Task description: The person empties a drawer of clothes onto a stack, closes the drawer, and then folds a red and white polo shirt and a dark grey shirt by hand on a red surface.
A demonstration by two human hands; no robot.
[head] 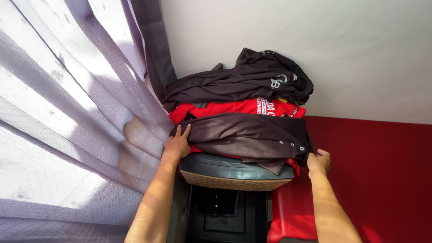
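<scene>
Both hands point(177, 145) grip dark, buttoned folded shirt point(245, 137).

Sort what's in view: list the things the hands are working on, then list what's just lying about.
In hand:
left hand and right hand, both on the dark brown shirt
red shirt beneath it
black garment on top
basket under the pile

Lying about:
purple curtain
red surface
white wall
</scene>
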